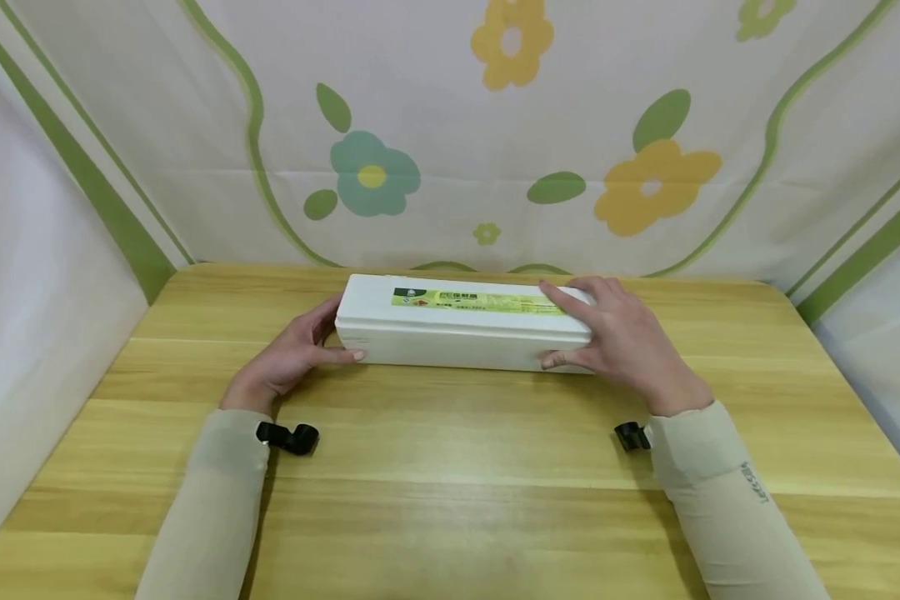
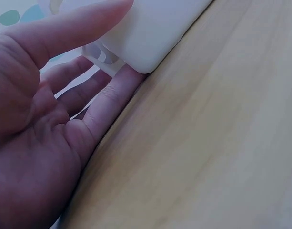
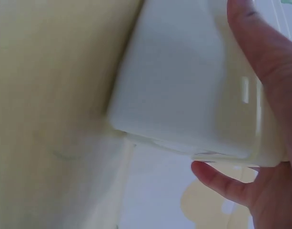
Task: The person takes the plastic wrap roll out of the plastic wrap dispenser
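A long white cling film box (image 1: 465,346) with a green and yellow label on its lid lies crosswise near the far side of the wooden table. At its left end, my left hand (image 1: 288,354) holds it, thumb along the front face and fingers round behind. The left wrist view shows a fingertip tucked against the lower corner of the box (image 2: 153,36). My right hand (image 1: 633,346) grips the right end, with its thumb on the front, index finger on the label and other fingers at the back. In the right wrist view, the smooth box (image 3: 179,71) fills much of the picture.
The wood-grain table (image 1: 450,483) stretches toward me in front of the box. A flower-printed cloth (image 1: 450,150) hangs right behind the table's far edge, with pale cloth at both sides. Small black mounts (image 1: 296,437) stick out from the sleeve cuffs.
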Action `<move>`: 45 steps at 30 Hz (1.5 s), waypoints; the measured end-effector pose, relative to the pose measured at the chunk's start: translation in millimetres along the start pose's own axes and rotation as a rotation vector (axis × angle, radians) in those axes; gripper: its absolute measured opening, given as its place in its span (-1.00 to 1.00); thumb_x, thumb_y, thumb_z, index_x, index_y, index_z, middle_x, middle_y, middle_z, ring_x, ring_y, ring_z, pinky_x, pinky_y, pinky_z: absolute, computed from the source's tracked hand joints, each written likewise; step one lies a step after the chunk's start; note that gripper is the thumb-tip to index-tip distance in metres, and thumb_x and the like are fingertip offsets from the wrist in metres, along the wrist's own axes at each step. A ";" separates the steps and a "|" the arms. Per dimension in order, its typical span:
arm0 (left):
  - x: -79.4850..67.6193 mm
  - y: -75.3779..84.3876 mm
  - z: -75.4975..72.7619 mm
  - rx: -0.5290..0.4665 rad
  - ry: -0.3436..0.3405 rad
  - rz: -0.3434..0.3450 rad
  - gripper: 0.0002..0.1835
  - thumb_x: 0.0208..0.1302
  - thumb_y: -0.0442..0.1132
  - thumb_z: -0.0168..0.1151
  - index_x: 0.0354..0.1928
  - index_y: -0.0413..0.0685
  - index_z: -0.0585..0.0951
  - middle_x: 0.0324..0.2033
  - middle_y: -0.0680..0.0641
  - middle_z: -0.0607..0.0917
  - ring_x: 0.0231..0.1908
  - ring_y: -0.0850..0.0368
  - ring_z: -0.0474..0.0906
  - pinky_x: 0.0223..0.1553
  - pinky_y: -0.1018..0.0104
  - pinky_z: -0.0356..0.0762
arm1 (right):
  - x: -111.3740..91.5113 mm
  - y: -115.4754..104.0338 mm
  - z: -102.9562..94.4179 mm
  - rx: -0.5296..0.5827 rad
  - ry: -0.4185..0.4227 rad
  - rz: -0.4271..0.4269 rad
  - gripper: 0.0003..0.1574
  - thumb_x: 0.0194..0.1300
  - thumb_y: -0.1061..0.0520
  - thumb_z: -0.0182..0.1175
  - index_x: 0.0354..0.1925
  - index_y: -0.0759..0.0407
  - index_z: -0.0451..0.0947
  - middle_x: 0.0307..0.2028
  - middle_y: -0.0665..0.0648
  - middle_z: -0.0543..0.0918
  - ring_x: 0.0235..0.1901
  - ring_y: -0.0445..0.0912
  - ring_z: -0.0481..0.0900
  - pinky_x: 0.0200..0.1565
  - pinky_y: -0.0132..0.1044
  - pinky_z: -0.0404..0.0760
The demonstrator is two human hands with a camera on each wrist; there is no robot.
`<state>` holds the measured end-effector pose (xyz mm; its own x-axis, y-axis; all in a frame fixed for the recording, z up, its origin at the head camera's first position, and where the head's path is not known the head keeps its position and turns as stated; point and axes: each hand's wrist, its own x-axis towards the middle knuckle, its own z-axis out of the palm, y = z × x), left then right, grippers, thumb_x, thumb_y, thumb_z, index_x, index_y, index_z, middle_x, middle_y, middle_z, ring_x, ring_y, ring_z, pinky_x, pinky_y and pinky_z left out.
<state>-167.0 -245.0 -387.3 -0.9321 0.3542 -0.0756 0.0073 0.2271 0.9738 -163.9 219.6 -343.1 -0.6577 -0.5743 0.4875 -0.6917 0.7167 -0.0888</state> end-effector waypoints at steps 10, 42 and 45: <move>1.3 0.0 2.4 -0.005 -0.006 -0.001 0.11 0.28 -0.37 0.55 0.74 0.15 0.12 0.71 -0.02 0.16 0.72 -0.02 -0.06 0.69 -0.15 -0.13 | 2.4 -1.1 -4.0 -0.020 -0.016 0.062 0.38 -0.33 -0.43 0.74 0.48 -0.08 0.56 0.20 0.26 0.67 0.16 0.24 0.61 0.06 0.23 0.54; 5.6 -3.8 6.1 -0.017 0.004 -0.014 0.08 0.25 -0.34 0.59 0.72 0.15 0.20 0.68 -0.01 0.23 0.71 -0.04 -0.01 0.70 -0.16 -0.13 | 36.0 -42.5 3.2 -0.042 -0.261 0.173 0.02 0.27 -0.58 0.36 0.54 -0.24 0.46 0.34 0.14 0.61 0.34 0.17 0.56 0.24 0.26 0.43; 5.8 -4.1 5.7 -0.019 0.002 -0.020 0.07 0.26 -0.34 0.57 0.72 0.13 0.19 0.68 -0.02 0.23 0.71 -0.04 -0.03 0.70 -0.16 -0.14 | 36.2 -44.2 2.8 -0.042 -0.265 0.176 0.02 0.28 -0.58 0.35 0.54 -0.23 0.46 0.33 0.14 0.60 0.32 0.18 0.56 0.25 0.28 0.43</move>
<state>-170.4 -238.8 -393.0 -0.9329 0.3475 -0.0944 -0.0178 0.2172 0.9760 -157.9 166.0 -323.9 -0.8245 -0.5194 0.2243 -0.5514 0.8266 -0.1127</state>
